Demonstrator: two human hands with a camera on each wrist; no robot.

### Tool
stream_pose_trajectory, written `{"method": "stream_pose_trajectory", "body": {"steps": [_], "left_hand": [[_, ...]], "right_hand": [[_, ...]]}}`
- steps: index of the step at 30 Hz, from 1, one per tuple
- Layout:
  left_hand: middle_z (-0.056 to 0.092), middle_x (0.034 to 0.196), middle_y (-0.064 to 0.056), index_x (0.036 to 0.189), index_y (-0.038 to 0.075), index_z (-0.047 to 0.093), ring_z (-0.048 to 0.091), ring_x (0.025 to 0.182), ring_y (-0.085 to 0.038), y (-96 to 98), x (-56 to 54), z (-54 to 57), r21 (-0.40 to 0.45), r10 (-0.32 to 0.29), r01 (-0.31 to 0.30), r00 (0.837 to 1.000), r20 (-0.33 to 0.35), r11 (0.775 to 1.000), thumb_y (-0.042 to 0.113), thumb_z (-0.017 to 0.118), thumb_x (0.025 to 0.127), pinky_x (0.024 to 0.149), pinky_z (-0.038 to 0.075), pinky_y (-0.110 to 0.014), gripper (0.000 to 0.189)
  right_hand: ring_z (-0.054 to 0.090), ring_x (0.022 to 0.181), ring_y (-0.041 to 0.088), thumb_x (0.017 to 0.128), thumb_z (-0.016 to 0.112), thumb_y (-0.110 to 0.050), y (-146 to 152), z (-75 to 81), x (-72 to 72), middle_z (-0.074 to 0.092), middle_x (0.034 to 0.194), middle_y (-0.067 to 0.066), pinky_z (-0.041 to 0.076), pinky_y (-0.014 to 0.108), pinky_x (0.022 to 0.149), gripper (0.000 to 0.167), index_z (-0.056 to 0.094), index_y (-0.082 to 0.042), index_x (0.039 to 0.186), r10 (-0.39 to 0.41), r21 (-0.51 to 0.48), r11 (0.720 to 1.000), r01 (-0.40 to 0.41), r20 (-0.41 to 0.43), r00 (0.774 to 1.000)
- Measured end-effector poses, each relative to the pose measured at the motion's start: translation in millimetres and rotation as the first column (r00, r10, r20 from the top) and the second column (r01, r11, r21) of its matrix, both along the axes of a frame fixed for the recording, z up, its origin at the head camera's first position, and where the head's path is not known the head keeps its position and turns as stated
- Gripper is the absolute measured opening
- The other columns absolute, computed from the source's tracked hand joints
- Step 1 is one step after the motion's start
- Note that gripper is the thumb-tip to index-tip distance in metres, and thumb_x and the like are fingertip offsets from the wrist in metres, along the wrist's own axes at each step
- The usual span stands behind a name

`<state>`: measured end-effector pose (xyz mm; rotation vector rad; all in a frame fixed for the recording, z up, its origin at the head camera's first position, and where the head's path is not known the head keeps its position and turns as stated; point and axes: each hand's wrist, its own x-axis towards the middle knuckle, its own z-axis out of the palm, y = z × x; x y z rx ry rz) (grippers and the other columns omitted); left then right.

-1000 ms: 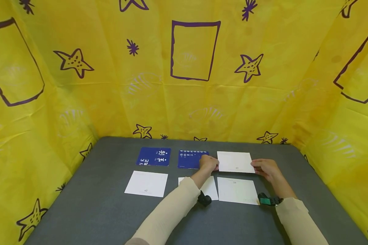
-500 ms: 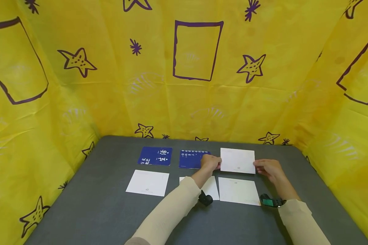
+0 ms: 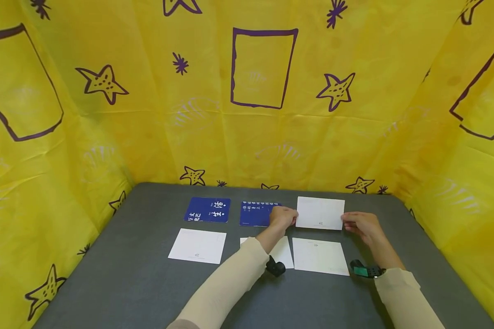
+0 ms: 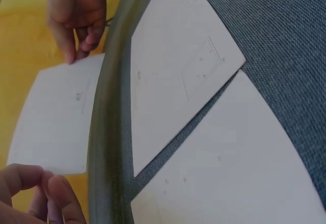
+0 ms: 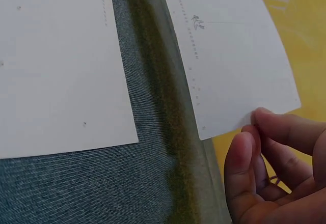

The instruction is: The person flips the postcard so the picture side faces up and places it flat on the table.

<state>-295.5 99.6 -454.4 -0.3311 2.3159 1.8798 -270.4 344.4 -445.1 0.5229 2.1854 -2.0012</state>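
A white postcard [image 3: 320, 213] is held between both hands over the back right of the table. My left hand [image 3: 282, 218] pinches its left edge, and my right hand [image 3: 363, 225] pinches the right edge between thumb and fingers. In the left wrist view the card [image 4: 56, 117] stands tilted up, its small printed mark facing me. The right wrist view shows a line of tiny print and a bird drawing on the postcard [image 5: 239, 61]. Just left of it lies a blue postcard [image 3: 255, 214] with white characters, its right corner hidden by my left hand.
Another blue postcard [image 3: 207, 209] lies at the back left. A row of white postcards lies nearer me: one at left [image 3: 197, 246], one partly under my left forearm [image 3: 281, 253], one at right [image 3: 321, 257]. Yellow patterned cloth [image 3: 169, 128] walls the grey table [image 3: 127, 283].
Both hands have raised the white postcard slightly and shifted it a little to the right, tilting it more toward me. The cards on the table have stayed where they were.
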Motion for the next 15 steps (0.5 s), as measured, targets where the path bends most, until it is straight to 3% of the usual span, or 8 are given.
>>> {"method": "stream_pose_trajectory", "body": {"steps": [6, 15], "left_hand": [[0.063, 0.064, -0.001, 0.084, 0.003, 0.076, 0.052, 0.057, -0.009, 1.9, 3.2, 2.3, 0.042, 0.003, -0.002, 1.000, -0.025, 0.999, 0.006, 0.069, 0.078, 0.054, 0.043, -0.018, 0.010], [0.068, 0.069, -0.004, 0.086, -0.001, 0.075, 0.054, 0.057, -0.006, 4.3, 3.9, 5.5, 0.147, 0.014, -0.004, 0.998, -0.062, 0.989, 0.003, 0.069, 0.079, 0.062, 0.054, -0.020, 0.010]], "right_hand": [[0.063, 0.065, 0.009, 0.092, 0.066, -0.009, 1.2, 3.7, -0.8, 0.068, 0.070, -0.007, 0.057, 0.020, 0.064, 0.021, 0.072, -0.017, 0.073, -0.005, -0.017, 1.000, 0.005, -0.023, 1.000], [0.066, 0.066, 0.008, 0.093, 0.064, -0.009, 4.0, 7.4, -0.2, 0.070, 0.070, -0.008, 0.057, 0.019, 0.065, 0.027, 0.073, -0.021, 0.070, -0.008, -0.078, 0.997, 0.003, -0.063, 0.998]]}}
